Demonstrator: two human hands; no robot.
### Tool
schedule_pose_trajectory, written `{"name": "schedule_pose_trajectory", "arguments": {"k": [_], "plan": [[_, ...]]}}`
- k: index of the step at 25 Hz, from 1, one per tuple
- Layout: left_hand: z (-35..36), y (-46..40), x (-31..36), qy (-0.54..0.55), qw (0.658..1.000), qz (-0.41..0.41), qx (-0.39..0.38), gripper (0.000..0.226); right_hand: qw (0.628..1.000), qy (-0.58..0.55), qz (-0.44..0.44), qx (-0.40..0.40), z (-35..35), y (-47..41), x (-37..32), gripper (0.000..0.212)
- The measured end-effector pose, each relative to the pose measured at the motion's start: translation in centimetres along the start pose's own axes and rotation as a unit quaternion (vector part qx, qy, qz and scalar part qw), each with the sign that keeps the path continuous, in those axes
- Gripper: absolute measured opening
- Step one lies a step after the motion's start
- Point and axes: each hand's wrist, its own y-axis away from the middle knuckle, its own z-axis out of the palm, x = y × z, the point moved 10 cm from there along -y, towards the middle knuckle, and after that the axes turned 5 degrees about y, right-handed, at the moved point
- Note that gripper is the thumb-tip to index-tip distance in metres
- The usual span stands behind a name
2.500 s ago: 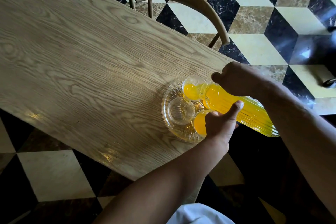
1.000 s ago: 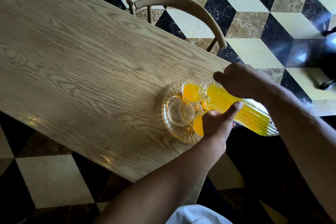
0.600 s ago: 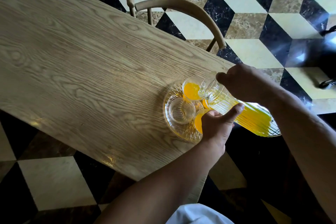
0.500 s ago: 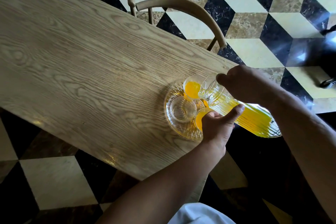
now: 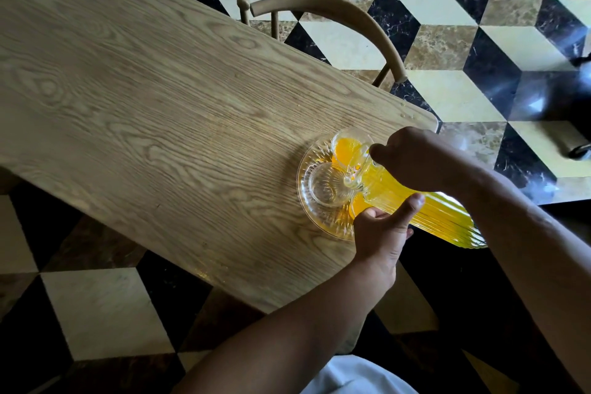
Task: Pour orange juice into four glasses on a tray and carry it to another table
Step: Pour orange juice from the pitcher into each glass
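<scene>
The person tips a ribbed glass jug (image 5: 425,201) of orange juice over a round glass tray (image 5: 311,221) near the lower right of the frame. The tray sits on the wooden table (image 5: 144,99), close to its right corner.

Half a second ago the jug's mouth was over the glasses at the back of the tray. Now it has swung toward the left, and its mouth hangs right over the empty glass (image 5: 324,184) on the left side of the tray. No juice shows in that glass yet.

The right hand (image 5: 419,160) has its fingers curled around the jug near its top. The left hand (image 5: 382,230) holds the jug from below, with the thumb pressed on its side.

The glass at the back (image 5: 347,147) has juice in it. A front glass (image 5: 358,206) also shows orange, half hidden by the left hand. The 4th glass is hidden behind the jug.

So the pouring looks nearly done, with this empty glass probably next. Carrying the tray to the other table has not started.
</scene>
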Motion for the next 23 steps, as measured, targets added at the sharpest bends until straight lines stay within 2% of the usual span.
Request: {"name": "schedule_pose_trajectory", "arguments": {"k": [9, 14, 23], "plan": [[-0.2, 0.2, -1.4, 0.038, 0.998, -0.036, -0.016, 0.069, 0.999, 0.026, 0.01, -0.026, 1.3, 0.0, -0.9, 0.053], [-0.6, 0.4, -2.4, 0.05, 0.996, -0.067, -0.009, 0.049, 0.999, 0.04, -0.001, -0.03, 1.8, -0.2, -1.1, 0.054], [-0.5, 0.9, -2.7, 0.06, 0.994, -0.09, 0.004, 0.041, 0.998, 0.052, -0.011, -0.037, 2.1, -0.3, -1.5, 0.054]]}}
